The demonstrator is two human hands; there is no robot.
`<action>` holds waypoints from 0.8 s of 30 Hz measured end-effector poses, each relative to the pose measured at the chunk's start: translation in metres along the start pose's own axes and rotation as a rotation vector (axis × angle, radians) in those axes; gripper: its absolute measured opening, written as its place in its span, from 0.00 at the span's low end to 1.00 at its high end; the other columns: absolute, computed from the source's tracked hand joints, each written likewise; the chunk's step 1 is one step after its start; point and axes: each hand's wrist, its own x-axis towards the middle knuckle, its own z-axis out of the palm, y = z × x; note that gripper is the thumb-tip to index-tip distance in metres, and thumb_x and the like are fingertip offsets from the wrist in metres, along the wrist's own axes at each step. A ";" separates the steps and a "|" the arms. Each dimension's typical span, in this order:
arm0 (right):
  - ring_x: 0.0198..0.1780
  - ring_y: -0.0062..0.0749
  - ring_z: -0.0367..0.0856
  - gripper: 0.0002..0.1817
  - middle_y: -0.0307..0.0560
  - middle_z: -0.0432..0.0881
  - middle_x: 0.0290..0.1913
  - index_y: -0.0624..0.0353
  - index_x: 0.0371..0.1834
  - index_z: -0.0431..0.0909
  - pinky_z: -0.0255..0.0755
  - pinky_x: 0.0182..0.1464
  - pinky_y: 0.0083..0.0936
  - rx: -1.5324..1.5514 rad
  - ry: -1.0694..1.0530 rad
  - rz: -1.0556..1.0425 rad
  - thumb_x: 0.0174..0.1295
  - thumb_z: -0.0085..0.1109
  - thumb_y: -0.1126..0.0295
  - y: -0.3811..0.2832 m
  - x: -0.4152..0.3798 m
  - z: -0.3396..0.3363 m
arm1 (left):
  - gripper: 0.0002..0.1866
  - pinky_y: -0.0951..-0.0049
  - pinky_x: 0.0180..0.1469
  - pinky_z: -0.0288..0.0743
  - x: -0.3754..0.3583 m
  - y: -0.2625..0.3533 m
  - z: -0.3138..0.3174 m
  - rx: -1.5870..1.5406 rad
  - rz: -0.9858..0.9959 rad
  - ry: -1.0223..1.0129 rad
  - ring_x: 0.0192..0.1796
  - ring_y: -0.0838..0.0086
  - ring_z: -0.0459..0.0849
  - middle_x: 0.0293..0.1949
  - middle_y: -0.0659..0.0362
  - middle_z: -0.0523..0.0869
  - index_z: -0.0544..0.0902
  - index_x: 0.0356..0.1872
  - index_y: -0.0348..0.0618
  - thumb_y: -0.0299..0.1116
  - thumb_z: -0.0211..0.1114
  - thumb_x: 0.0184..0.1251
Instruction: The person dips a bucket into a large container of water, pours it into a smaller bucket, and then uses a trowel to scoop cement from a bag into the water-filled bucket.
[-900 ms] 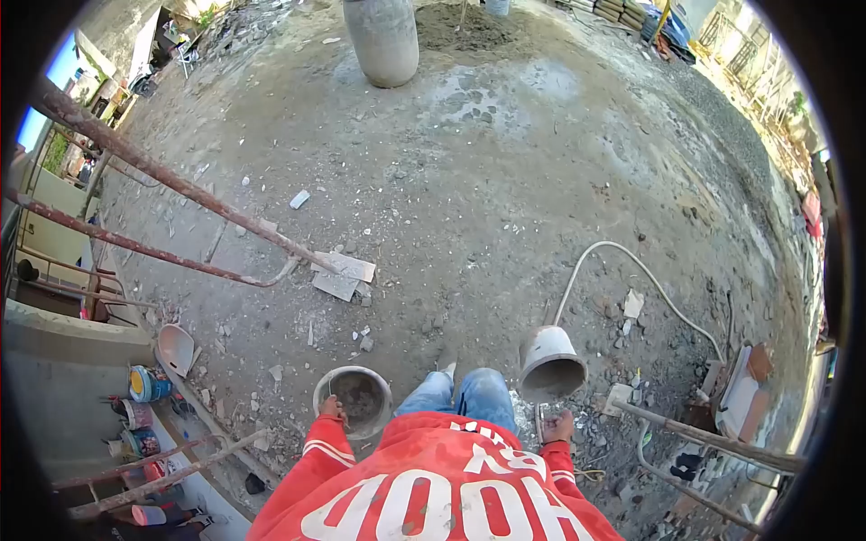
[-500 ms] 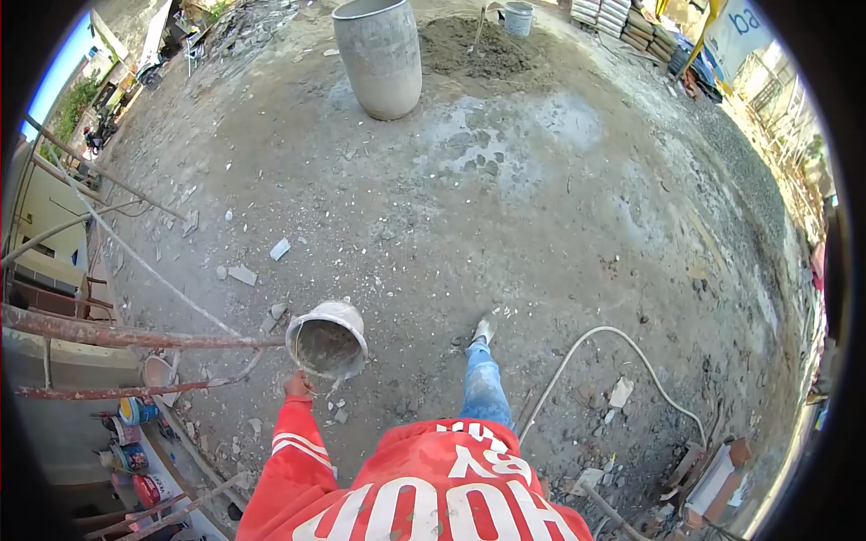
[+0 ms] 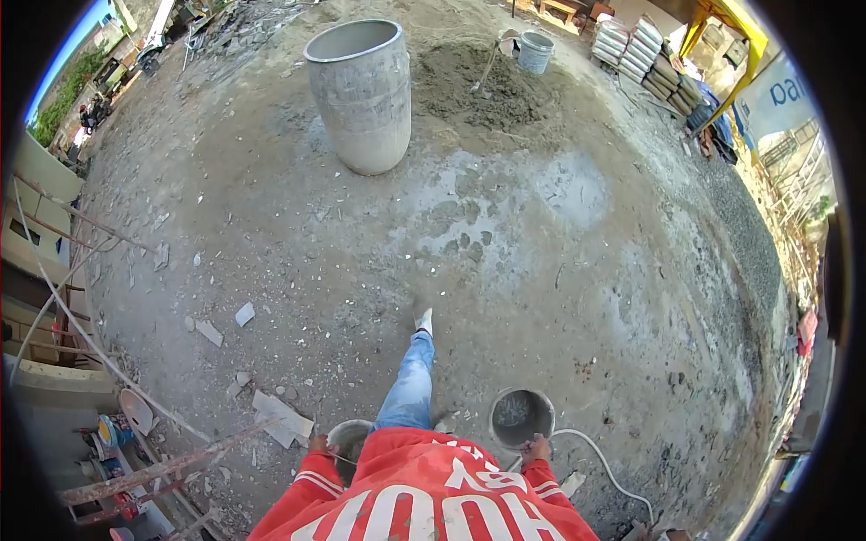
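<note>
My left hand is closed at the edge of a grey, mortar-stained bucket, low beside my left hip. My red sleeve and body cover part of this bucket. On the other side, my right hand grips the rim or handle of a second grey bucket, which tips so that its dark inside faces me. Whether the fingers hold rim or handle is too small to tell. One leg in blue jeans steps forward between the two buckets, with a pale shoe on the ground.
A tall grey drum stands ahead. Behind it lies a mound of wet mortar with a shovel and a pale bucket. Stacked sacks are at the far right. A hose and broken slabs lie nearby; scaffold poles stand left.
The drum and mortar mound are nearer now. My left hand's bucket has dropped back toward my hip. My right hand and its bucket, unseen before, have come into view.
</note>
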 end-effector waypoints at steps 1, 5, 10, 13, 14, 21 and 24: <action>0.22 0.32 0.70 0.09 0.42 0.66 0.20 0.55 0.35 0.71 0.67 0.26 0.29 -0.079 -0.039 -0.080 0.65 0.59 0.64 -0.019 0.016 0.040 | 0.23 0.51 0.33 0.78 0.000 0.008 0.028 0.019 -0.006 0.048 0.39 0.58 0.78 0.47 0.45 0.74 0.73 0.59 0.46 0.42 0.61 0.66; 0.20 0.31 0.67 0.09 0.40 0.66 0.19 0.55 0.33 0.73 0.66 0.25 0.28 0.032 0.019 -0.218 0.65 0.61 0.64 -0.106 0.040 0.220 | 0.23 0.49 0.33 0.78 -0.023 0.110 0.145 -0.023 -0.034 0.020 0.41 0.57 0.77 0.48 0.45 0.73 0.73 0.59 0.45 0.43 0.59 0.67; 0.20 0.24 0.65 0.09 0.35 0.63 0.19 0.51 0.30 0.72 0.65 0.25 0.25 0.123 -0.079 -0.342 0.62 0.62 0.65 -0.255 -0.048 0.432 | 0.23 0.48 0.32 0.78 -0.012 0.284 0.360 -0.076 -0.151 -0.114 0.37 0.56 0.78 0.46 0.45 0.74 0.73 0.59 0.45 0.43 0.59 0.67; 0.20 0.23 0.64 0.08 0.34 0.63 0.19 0.50 0.30 0.72 0.64 0.24 0.25 0.098 -0.095 -0.323 0.61 0.61 0.64 -0.314 -0.064 0.530 | 0.22 0.46 0.31 0.77 -0.040 0.372 0.471 -0.056 0.026 0.027 0.26 0.56 0.77 0.39 0.45 0.75 0.73 0.60 0.46 0.39 0.59 0.66; 0.19 0.23 0.65 0.09 0.35 0.63 0.19 0.52 0.29 0.73 0.62 0.23 0.24 0.081 -0.089 -0.345 0.62 0.61 0.64 -0.326 -0.062 0.558 | 0.19 0.48 0.31 0.79 -0.043 0.404 0.516 -0.040 0.037 -0.026 0.28 0.57 0.78 0.37 0.47 0.74 0.73 0.57 0.46 0.40 0.59 0.67; 0.14 0.24 0.64 0.10 0.38 0.66 0.17 0.56 0.26 0.72 0.54 0.16 0.24 -0.046 0.009 -0.263 0.62 0.60 0.66 -0.353 -0.038 0.737 | 0.13 0.61 0.22 0.81 -0.172 0.586 0.850 0.149 0.392 -0.409 0.18 0.63 0.79 0.20 0.52 0.75 0.74 0.27 0.36 0.34 0.62 0.68; 0.13 0.26 0.64 0.14 0.41 0.66 0.16 0.60 0.23 0.71 0.55 0.15 0.27 -0.102 0.092 -0.310 0.61 0.60 0.64 -0.357 0.001 0.804 | 0.13 0.66 0.26 0.83 -0.220 0.643 0.991 0.246 0.502 -0.601 0.22 0.66 0.85 0.22 0.54 0.79 0.76 0.28 0.36 0.35 0.63 0.68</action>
